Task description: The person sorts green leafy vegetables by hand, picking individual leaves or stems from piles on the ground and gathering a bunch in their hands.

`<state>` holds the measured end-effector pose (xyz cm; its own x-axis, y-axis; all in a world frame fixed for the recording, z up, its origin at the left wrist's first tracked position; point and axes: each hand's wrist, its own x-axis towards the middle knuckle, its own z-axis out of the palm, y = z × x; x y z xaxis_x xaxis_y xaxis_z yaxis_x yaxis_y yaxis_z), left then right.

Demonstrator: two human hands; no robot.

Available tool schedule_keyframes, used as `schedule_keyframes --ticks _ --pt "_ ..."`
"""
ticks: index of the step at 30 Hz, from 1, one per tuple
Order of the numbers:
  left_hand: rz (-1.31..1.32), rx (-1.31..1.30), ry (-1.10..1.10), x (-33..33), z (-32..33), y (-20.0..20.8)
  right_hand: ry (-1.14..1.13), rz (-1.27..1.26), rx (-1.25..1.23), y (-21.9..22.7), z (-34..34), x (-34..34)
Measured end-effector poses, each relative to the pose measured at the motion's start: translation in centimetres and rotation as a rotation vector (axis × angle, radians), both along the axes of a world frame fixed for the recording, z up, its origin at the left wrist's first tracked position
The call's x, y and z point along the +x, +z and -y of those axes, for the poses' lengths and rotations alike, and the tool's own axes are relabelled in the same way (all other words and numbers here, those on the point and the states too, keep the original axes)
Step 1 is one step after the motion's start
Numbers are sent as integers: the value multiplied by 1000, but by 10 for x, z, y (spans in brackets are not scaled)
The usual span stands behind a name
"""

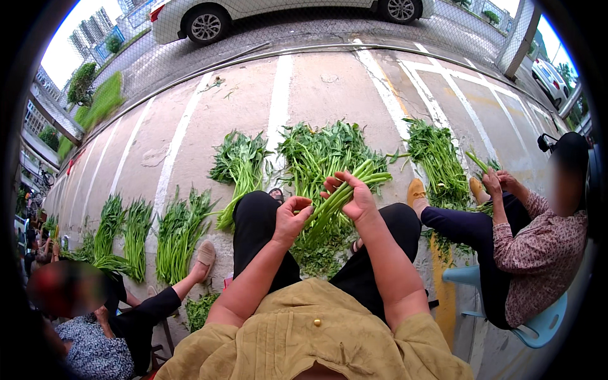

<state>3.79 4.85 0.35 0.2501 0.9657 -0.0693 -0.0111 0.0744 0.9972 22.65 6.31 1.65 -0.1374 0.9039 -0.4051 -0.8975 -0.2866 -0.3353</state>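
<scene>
Between my knees, my right hand (356,197) is closed round a bunch of water spinach stems (373,178), whose pale green ends stick out to the right. Its leafy part hangs down to the left. My left hand (291,219) is beside the bunch, fingers curled into a pinch close to the stems; whatever is in that pinch is too small to make out. Just beyond my hands, a large heap of water spinach (323,149) lies on the ground. Loose torn leaves (326,256) are scattered between my feet.
More water spinach piles lie left (180,237), front left (239,161) and right (437,155). A person on a blue stool (546,323) handles stems at right; another person (95,342) sits at lower left. Beyond a mesh fence (266,35) stands a white car (297,9).
</scene>
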Motion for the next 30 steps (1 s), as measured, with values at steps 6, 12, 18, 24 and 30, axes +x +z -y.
schedule_keyframes --ticks 6,12,18,24,30 --pt "119 -137 -213 2 -1 0 -17 20 17 7 5 3" --pt "189 -131 -362 6 -3 -2 -20 96 57 11 5 6" --pt "192 -210 -366 5 -4 -4 36 123 61 10 5 6" --pt "260 -286 -392 9 -4 0 23 89 18 8 8 10" --pt "55 20 -279 15 -4 -15 -20 42 25 10 12 10"
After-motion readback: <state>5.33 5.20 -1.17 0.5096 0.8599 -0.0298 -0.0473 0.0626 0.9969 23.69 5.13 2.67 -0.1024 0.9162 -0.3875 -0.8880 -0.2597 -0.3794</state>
